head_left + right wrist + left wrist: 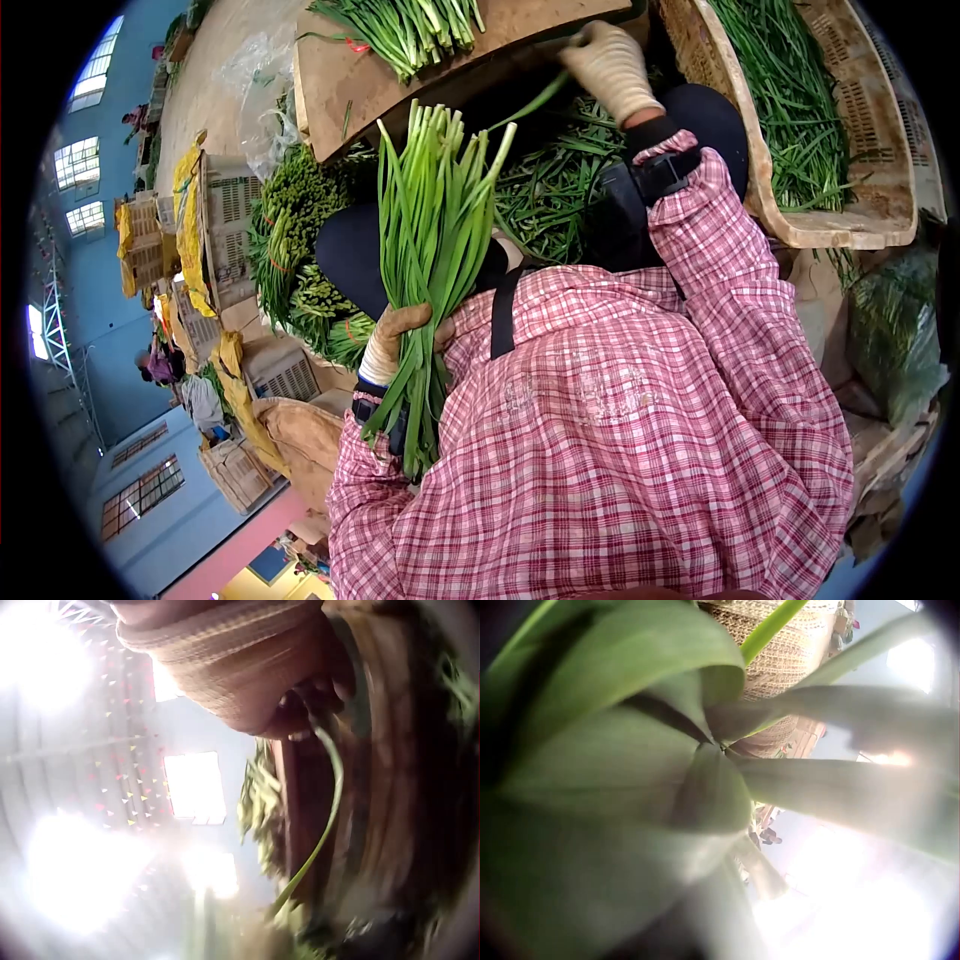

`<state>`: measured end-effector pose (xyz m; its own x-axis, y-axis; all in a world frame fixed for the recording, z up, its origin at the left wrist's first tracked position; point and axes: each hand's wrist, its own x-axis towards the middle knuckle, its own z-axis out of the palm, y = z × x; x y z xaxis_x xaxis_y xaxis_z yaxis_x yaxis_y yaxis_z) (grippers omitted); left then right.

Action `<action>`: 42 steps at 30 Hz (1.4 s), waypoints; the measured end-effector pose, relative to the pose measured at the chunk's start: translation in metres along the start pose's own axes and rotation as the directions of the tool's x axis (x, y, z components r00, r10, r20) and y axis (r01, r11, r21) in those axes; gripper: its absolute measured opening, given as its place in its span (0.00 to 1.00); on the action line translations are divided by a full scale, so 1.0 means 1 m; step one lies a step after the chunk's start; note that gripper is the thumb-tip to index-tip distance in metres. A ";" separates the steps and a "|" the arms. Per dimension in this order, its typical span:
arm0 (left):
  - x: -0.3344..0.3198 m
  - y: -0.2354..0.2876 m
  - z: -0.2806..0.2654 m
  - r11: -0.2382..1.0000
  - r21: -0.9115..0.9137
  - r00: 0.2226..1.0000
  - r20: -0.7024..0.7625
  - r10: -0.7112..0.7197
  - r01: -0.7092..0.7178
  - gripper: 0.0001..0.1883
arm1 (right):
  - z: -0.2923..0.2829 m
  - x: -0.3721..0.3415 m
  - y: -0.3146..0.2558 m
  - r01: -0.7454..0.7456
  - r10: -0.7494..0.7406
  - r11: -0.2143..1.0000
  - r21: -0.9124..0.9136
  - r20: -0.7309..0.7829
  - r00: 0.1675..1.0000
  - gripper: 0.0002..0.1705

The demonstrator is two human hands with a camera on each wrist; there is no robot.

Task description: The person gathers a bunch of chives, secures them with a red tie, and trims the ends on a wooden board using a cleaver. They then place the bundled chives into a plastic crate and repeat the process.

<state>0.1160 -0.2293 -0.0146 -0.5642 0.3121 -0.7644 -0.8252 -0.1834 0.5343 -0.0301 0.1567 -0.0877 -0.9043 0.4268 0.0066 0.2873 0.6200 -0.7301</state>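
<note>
My gloved left hand grips a bunch of long, flat-leaved green stalks near its leafy end. Its pale cut ends point up and away from my body, while the leaves hang down over the left wrist. Blurred leaves fill much of the left wrist view and hide most of the glove. Farther forward, my gloved right hand is raised beside the board's right end. In the right wrist view, its curled fingers pinch a single green leaf, which trails down from them.
Ahead is a brown board bearing another stalk bunch with a red tie. Loose leaves lie between my knees. On the right stands a plastic crate of long greens. Several tied bundles are stacked on the left.
</note>
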 end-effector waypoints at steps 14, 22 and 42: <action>0.000 0.003 0.027 0.946 0.253 0.977 -0.018 0.212 -0.201 0.24 | 0.016 -0.039 -0.014 0.337 -0.262 0.795 0.505 -0.216 0.941 0.15; -0.002 0.019 0.054 0.943 0.326 0.995 -0.036 0.089 -0.072 0.16 | 0.027 -0.072 -0.053 0.278 -0.401 0.902 0.330 0.403 0.823 0.30; -0.001 0.022 0.052 0.817 0.566 0.984 -0.056 0.171 -0.110 0.18 | 0.013 -0.063 -0.027 0.012 -0.427 0.791 0.612 0.538 0.727 0.30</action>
<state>0.1000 -0.1849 0.0165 -0.6978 0.2233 -0.6806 -0.5969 0.3439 0.7249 0.0149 0.1043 -0.0776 -0.9497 -0.3089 -0.0509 0.0232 0.0925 -0.9954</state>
